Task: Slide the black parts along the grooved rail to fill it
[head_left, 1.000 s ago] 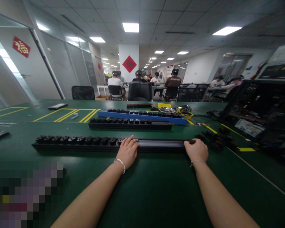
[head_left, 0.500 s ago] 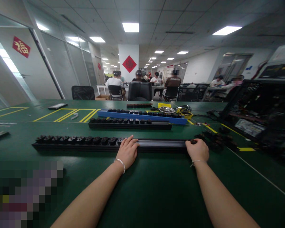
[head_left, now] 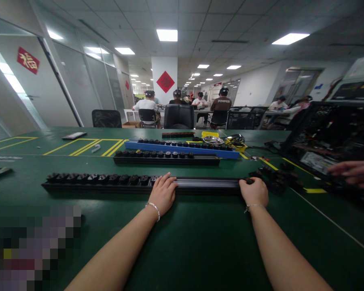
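Note:
A long black rail (head_left: 212,184) lies across the green table in front of me, with a silvery channel along its top. Several round black socket modules (head_left: 112,179) sit in a row on its left part. My left hand (head_left: 164,192) lies over the middle of the rail, fingers bent across it beside the last module of the row. At the rail's right end, my right hand (head_left: 255,191) pinches a small black socket module (head_left: 248,180), mostly hidden by the thumb and fingers. The channel between my hands shows bare.
Loose black modules (head_left: 276,182) lie right of the rail. Another person's hand (head_left: 356,171) reaches in from the right, near an open black case (head_left: 321,137). Beyond stand a shorter black rail (head_left: 166,161), a blue rail (head_left: 182,150) and a metal dish (head_left: 212,140).
Another person's hand has come into view at the right edge. My hands keep nearly the same place on the rail and module.

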Available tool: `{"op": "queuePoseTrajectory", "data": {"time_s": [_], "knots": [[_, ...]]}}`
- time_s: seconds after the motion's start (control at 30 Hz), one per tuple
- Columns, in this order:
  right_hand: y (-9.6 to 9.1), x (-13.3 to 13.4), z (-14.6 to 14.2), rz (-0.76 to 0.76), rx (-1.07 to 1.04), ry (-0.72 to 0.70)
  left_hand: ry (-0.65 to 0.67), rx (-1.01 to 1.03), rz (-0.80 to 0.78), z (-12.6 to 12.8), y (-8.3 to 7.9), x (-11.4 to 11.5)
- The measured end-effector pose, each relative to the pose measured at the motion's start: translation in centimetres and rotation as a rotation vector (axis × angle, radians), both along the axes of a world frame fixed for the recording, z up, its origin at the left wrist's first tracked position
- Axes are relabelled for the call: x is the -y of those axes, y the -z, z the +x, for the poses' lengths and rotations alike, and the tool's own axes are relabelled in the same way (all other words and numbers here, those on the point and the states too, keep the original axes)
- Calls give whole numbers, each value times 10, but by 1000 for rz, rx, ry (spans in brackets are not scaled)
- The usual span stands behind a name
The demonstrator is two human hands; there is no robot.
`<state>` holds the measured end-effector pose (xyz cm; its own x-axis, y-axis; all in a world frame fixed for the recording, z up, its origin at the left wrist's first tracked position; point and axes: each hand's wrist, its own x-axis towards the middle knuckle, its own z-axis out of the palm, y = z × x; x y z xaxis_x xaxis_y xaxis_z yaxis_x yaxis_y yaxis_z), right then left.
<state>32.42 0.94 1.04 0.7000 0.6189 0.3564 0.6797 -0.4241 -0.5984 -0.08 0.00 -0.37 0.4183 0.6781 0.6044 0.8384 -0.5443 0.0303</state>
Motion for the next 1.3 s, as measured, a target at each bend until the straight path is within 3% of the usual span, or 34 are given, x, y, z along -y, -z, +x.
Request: {"op": "queuePoseTrajectory", "data": {"time_s": [1.3], "knots": [[5, -2, 27, 43, -28, 79, -7, 14, 13, -1, 0, 2]]}}
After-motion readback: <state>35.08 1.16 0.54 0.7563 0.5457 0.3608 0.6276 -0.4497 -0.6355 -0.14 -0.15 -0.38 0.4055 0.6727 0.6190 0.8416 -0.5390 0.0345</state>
